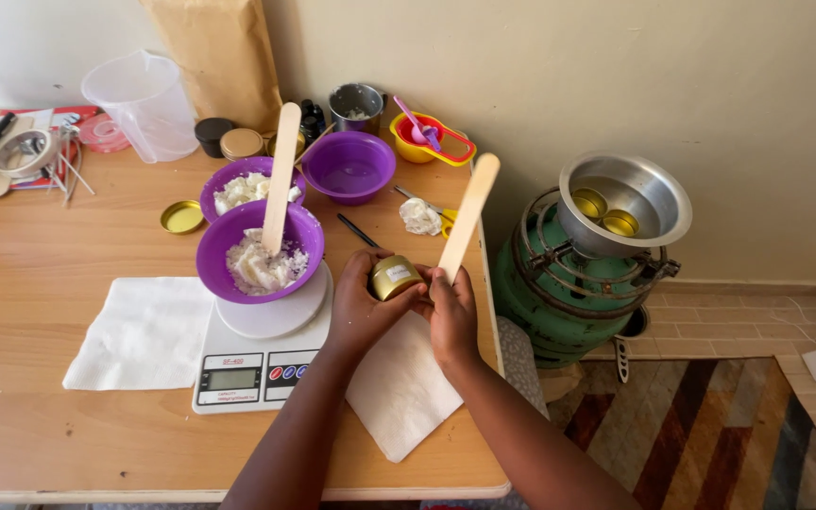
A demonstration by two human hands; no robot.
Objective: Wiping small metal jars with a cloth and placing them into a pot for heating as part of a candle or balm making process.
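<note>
Wooden table (68, 236): digital scale (262, 364) with purple wax bowl (252, 250) at 9 o'clock. Left hand (361, 307) clamped on small gold tin (395, 277); right hand (450, 312) clamped on flat wooden stick (467, 215).

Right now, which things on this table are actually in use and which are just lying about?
In use:
- small gold tin, held in the left hand
- wooden stick, held in the right hand
- white paper under the hands

Lying about:
- purple bowl of white flakes on the scale
- empty purple bowl
- clear jug
- gold lid
- green gas cylinder beside the table
</note>
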